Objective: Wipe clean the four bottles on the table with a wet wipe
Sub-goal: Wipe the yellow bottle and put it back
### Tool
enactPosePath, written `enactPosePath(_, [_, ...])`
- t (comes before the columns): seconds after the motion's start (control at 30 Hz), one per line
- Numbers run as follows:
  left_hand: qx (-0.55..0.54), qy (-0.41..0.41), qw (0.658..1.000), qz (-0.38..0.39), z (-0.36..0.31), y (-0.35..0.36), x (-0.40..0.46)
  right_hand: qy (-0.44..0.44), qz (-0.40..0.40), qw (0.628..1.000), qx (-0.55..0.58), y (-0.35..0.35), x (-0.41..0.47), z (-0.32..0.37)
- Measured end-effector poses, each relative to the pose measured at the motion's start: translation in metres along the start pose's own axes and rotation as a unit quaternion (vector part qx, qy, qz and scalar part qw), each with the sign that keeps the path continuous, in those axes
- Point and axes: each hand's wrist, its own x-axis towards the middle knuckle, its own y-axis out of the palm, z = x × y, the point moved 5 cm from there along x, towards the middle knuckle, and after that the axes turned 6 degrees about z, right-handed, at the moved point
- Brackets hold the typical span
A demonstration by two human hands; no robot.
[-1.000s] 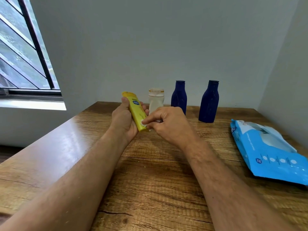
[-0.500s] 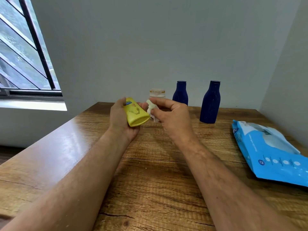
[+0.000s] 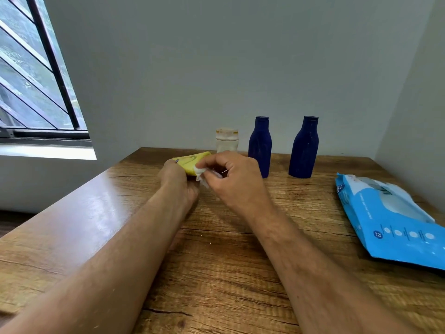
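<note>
My left hand [image 3: 177,179] grips a yellow bottle [image 3: 192,160], tipped nearly flat just above the wooden table [image 3: 228,261]. My right hand [image 3: 231,179] pinches a small white wet wipe [image 3: 200,173] against the bottle's near end. Behind the hands stand a clear bottle with a pale cap [image 3: 227,140] and two dark blue bottles [image 3: 260,145] [image 3: 304,147], all upright near the wall.
A blue pack of wet wipes [image 3: 390,220] lies at the table's right side. A barred window [image 3: 36,80] is at the left, and walls close off the back and right of the table.
The yellow bottle has tipped from upright to nearly lying flat and dropped lower. My right hand with the wipe has moved from the bottle's side to its near end.
</note>
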Motion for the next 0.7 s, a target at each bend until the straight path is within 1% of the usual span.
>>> enactPosePath(0.07, [-0.003,-0.001,1.000,0.008,0.001,0.001,-0.001,0.012,-0.030,0.999,0.007,-0.003,0.001,-0.003])
enactPosePath(0.13, [0.005,0.006,1.000,0.008,0.003,0.005,-0.004,0.033,-0.081,0.995,0.040,-0.010,0.002,-0.007])
enactPosePath(0.17, [0.001,0.008,1.000,0.021,0.004,0.008,-0.005,0.041,-0.103,0.992,0.053,-0.014,0.002,-0.009])
enactPosePath(0.23, [-0.003,0.011,1.000,0.024,0.005,0.011,-0.006,0.055,-0.121,0.989,0.069,-0.017,0.003,-0.011])
enactPosePath(0.3, [-0.010,0.018,0.999,0.033,0.004,0.012,-0.008,0.065,-0.098,0.989,0.086,-0.015,0.003,-0.012])
enactPosePath(0.43, [-0.017,0.012,0.999,0.050,0.004,0.012,-0.009,0.082,0.023,0.992,0.090,-0.004,-0.001,-0.011])
enactPosePath(0.47, [-0.010,0.006,0.998,0.062,0.004,0.014,-0.009,0.086,0.037,0.991,0.099,-0.002,-0.002,-0.011])
enactPosePath(0.53, [-0.006,-0.001,0.995,0.102,0.002,0.018,-0.011,0.094,0.018,0.984,0.150,-0.004,-0.001,-0.013])
enactPosePath(0.63, [0.032,0.017,0.984,0.173,-0.008,0.022,-0.020,0.106,-0.052,0.963,0.243,-0.015,0.005,-0.019])
enactPosePath(0.7, [0.065,-0.001,0.975,0.212,-0.008,0.024,-0.028,0.107,-0.051,0.953,0.279,-0.015,0.008,-0.019])
